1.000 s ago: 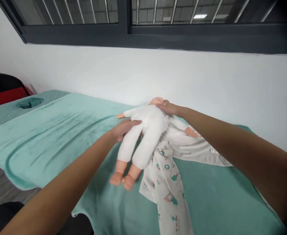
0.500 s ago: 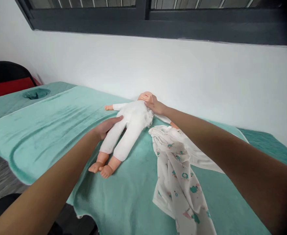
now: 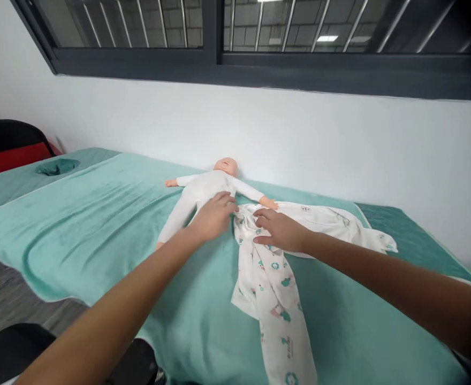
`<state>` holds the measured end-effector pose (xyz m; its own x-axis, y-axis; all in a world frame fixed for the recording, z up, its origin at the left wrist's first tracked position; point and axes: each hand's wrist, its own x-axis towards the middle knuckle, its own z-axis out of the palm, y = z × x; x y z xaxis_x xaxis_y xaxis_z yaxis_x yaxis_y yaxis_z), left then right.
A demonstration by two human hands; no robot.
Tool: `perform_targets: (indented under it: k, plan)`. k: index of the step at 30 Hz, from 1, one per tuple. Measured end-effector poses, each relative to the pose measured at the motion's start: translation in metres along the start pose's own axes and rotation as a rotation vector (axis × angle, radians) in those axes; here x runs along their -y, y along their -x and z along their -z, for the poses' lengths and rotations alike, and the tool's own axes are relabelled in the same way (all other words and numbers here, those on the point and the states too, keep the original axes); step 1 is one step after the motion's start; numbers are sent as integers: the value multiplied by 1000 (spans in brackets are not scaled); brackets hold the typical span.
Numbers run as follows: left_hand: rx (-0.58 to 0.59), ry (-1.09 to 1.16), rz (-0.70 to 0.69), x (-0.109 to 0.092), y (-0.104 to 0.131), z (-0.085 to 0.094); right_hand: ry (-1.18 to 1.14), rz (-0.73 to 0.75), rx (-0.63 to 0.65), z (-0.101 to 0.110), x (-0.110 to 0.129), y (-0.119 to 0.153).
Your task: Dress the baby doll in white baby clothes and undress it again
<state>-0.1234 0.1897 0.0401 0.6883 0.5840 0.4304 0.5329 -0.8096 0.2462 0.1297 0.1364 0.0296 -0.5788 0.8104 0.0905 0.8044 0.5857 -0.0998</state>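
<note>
A baby doll (image 3: 207, 184) with a white cloth body lies on its back, its head towards the wall and one arm stretched to each side. My left hand (image 3: 216, 214) is over the doll's lower body, fingers apart, its tips close to the edge of the baby clothes; it hides part of the doll's legs. White baby clothes (image 3: 278, 278) with a green and pink print lie spread to the right of the doll. Over their upper part is my right hand (image 3: 279, 229), fingers spread and nothing visibly gripped. The doll's right-side hand rests at the clothes' top edge.
A green plush cover (image 3: 78, 214) lies over the padded table, which has a face hole (image 3: 58, 167) at the left. Behind stands a white wall (image 3: 139, 117) below a barred window (image 3: 211, 64). A black and red object (image 3: 14, 147) is at the far left.
My right hand has left the doll's head and come down to the clothes. My left hand has moved right from the doll's leg towards the clothes. The view has tilted up slightly.
</note>
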Motion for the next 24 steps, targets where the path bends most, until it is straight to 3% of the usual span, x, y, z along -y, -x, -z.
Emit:
perform_targets:
  k: [5,9,13,16,18,21,24]
  plan:
    - [-36,388,193,-41,-4,-27,151,-94,141,18,10,37]
    - [-79,629,333,-61,-10,-22,159,-135,156,34,15,72]
    - [-31,459,327,-77,-25,5,100,-167,90,60,14,106]
    - [-29,419,294,-95,-41,34,-99,-254,-102,94,9,123]
    - [-105,511,254,-111,-50,55,-342,-386,-196,122,7,132]
    - [-272,565,222,-137,-61,84,-708,-498,-235,160,11,139]
    - [-431,602,195,-162,-68,105,-907,-479,-493,187,26,141]
